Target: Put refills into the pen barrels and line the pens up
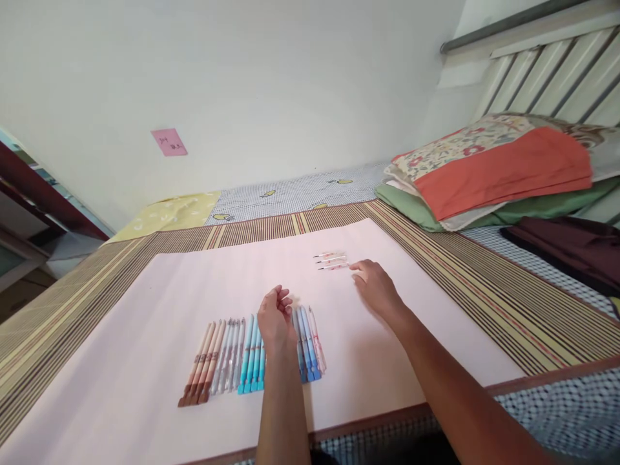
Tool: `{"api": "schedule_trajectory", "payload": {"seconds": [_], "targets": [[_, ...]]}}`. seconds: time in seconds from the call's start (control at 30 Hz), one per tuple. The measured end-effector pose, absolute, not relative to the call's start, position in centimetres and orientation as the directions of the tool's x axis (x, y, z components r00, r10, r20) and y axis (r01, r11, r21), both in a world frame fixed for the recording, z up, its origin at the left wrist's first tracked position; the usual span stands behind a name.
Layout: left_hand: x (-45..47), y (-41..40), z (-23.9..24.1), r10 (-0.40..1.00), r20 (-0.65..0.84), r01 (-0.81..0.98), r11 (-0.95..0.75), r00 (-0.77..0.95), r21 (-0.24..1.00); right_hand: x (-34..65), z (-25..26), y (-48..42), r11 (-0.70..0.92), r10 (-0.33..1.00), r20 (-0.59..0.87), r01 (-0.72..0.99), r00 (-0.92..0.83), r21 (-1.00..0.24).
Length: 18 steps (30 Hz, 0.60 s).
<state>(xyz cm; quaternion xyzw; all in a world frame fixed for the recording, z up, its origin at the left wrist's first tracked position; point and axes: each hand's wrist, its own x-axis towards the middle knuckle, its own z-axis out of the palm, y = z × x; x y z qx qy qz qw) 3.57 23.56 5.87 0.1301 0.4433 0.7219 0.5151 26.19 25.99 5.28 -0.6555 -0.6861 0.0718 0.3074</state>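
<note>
Near the front edge of the paper (159, 290), pens (250, 355) lie grouped, probably for keeping colours together, while the half-curled left hand (277, 316) and loosely open right hand (376, 289), beside slim pens (334, 259), seem empty.

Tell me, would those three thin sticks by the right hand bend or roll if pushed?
The thin sticks probably won't bend easily, since they lie straight. They look slim, so each is likely light. They might roll on the pale sheet, which looks smooth and flat, unless their sides aren't round.
</note>
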Motion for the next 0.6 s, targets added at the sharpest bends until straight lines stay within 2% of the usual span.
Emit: {"api": "schedule_trajectory", "payload": {"seconds": [0.03,0.13,0.37,0.6], "targets": [[3.6,23.6,5.9,0.860,-0.268,-0.630,-0.077,-0.434,0.773,26.1,5.2,27.2,0.115,0.950,0.313,0.902,0.023,-0.416],[3.7,23.6,6.0,0.861,-0.275,-0.646,-0.078,-0.428,0.759,25.6,4.8,30.2,0.107,0.960,0.281,0.935,-0.008,-0.337],[3.7,23.7,6.1,0.865,-0.298,-0.672,-0.060,-0.404,0.738,24.9,3.2,32.1,0.135,0.970,0.231,0.961,-0.078,-0.242],[3.9,23.7,6.3,0.860,-0.323,-0.697,-0.052,-0.395,0.715,25.8,2.8,31.7,0.145,0.964,0.250,0.963,-0.086,-0.227]]}}
